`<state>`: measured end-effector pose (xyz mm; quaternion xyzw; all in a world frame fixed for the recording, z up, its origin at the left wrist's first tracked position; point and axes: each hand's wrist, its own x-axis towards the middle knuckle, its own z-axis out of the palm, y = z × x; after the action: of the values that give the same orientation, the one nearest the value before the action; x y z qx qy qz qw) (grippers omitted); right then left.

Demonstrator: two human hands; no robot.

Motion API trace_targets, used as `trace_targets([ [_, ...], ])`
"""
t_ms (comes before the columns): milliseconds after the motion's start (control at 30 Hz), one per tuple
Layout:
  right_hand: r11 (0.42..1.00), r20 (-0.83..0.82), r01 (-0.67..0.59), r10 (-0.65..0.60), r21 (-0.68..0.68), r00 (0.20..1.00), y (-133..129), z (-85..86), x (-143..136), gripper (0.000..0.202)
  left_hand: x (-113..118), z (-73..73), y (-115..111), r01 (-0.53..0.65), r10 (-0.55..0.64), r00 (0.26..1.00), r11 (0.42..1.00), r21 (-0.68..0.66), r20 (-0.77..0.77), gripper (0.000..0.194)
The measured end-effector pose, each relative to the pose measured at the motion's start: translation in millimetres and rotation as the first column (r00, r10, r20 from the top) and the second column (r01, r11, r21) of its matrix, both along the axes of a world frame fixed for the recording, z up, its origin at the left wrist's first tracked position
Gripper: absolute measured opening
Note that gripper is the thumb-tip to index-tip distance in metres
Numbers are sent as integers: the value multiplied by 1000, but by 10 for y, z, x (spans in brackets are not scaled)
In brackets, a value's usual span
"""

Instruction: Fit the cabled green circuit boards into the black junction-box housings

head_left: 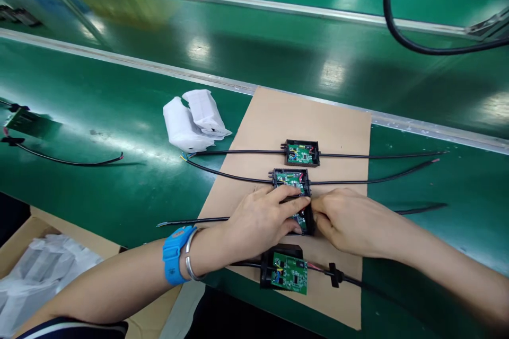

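My left hand lies across an open black plastic case with a green circuit board inside, thumb and fingers spread over it and holding it down. Against the case's right end, my right hand is closed, its fingertips hidden; a black cable emerges beyond that wrist. Just above, a second open case touches the held one, near my left fingertips. Farther up sits a third cased board, with cables at both ends. Nearest me, a bare green circuit board rests tilted on a black case.
Under the cases lies a cardboard sheet on the green bench. Two white wrapped packets stand left of it. Another board with a cable is at far left. A cardboard box with white wrapped pieces is lower left.
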<state>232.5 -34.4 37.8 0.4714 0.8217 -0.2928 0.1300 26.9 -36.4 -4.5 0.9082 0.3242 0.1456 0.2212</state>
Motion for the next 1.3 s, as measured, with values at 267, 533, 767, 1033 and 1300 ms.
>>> trace_targets([
  [267, 979, -181, 146, -119, 140, 976, -256, -76, 162, 22, -151, 115, -151, -23, 23, 1000, 998, 53, -7, 32],
  [533, 925, -359, 263, -155, 275, 920, -477, -308, 104, 45, -93, 52, -62, 10, -6, 999, 994, -111, 36, 32],
  [767, 903, -447, 341, -200, 262, 872, -526, -346, 119, 51, -62, 109, -30, 58, -59, 998, 993, -103, -7, 31],
  [1033, 903, -318, 169, -38, 395, 947, -451, -156, 90, 33, -294, 240, 74, -32, 69, 988, 967, -252, 139, 39],
  [1300, 897, -291, 79, 57, 435, 955, -291, -245, -228, 15, -390, 207, 90, 48, -49, 999, 977, -210, 0, 48],
])
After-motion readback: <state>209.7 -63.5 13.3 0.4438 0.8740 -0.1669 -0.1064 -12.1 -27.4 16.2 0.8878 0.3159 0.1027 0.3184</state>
